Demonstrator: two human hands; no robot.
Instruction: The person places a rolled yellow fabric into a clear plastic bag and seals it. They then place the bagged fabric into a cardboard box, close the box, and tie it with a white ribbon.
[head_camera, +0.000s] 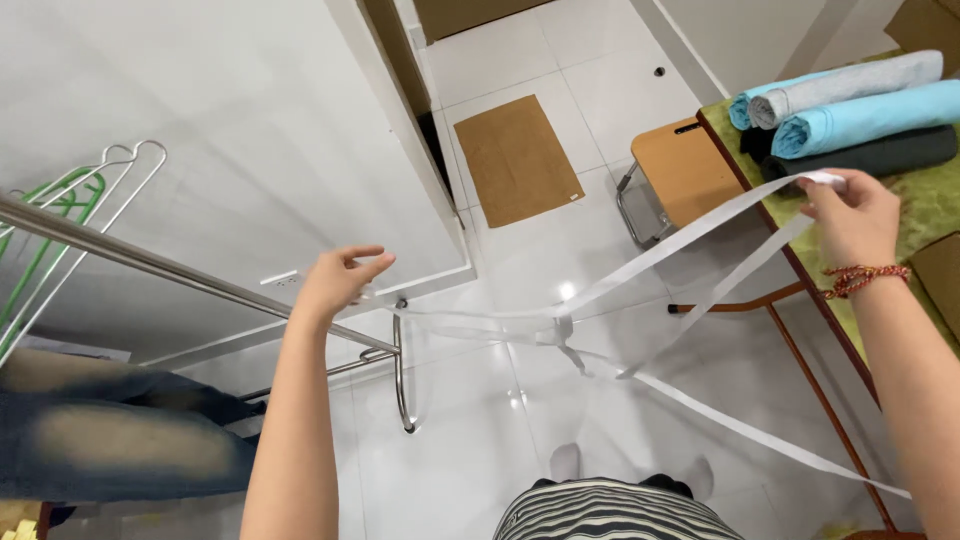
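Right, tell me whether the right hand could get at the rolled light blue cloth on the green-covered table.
Probably yes: the right hand hovers just below the rolled light blue cloth with nothing between them, but its fingers pinch a long white strip, so it isn't free.

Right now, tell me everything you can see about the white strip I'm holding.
The white strip is a long, flat, thin band, like ribbon or tape. It hangs slack between the left hand and the right hand, each pinching an end. Several lengths cross and tangle mid-air above the tiled floor, and one tail trails down to the right.
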